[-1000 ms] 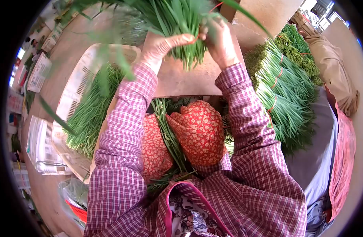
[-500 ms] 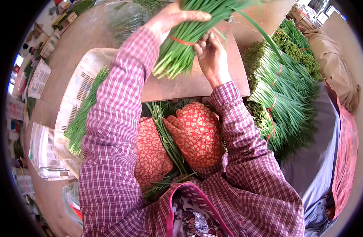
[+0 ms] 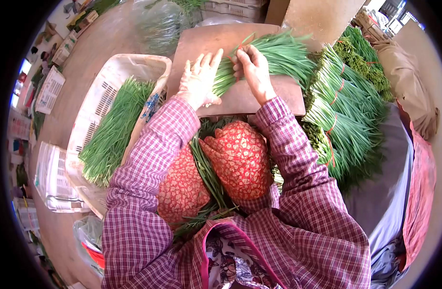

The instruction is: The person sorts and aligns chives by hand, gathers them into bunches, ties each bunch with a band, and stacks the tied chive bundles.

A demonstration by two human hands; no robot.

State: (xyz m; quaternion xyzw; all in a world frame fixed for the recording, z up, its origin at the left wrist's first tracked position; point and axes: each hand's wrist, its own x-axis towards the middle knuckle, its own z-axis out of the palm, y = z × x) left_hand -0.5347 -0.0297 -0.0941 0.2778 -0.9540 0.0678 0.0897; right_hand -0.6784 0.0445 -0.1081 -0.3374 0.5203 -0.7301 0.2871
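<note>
On the desk [image 3: 233, 105], under and between the two hands, lies a bunch of long green leaves [image 3: 286, 57], its pale stem ends by the left hand [image 3: 199, 79] and its leafy tips spreading out beyond the right. The left hand is open, fingers a little apart, set against those stem ends. The right hand [image 3: 252, 70] has thumb and fingertips pinched together on a red band [image 3: 230, 59] around the bunch.

Left of the left hand stands a pale plastic basket [image 3: 134, 58], with loose greens [image 3: 116, 130] lying along it. Beyond that same hand, past the far edge of the desk, sits a clear plastic bag [image 3: 158, 29]. To the right of the right hand rises a pile of banded bunches [image 3: 353, 115], and farther beyond it is a cardboard sheet [image 3: 317, 19]. Nearer the body than both hands, a red flowered cloth [image 3: 240, 154] covers the knees.
</note>
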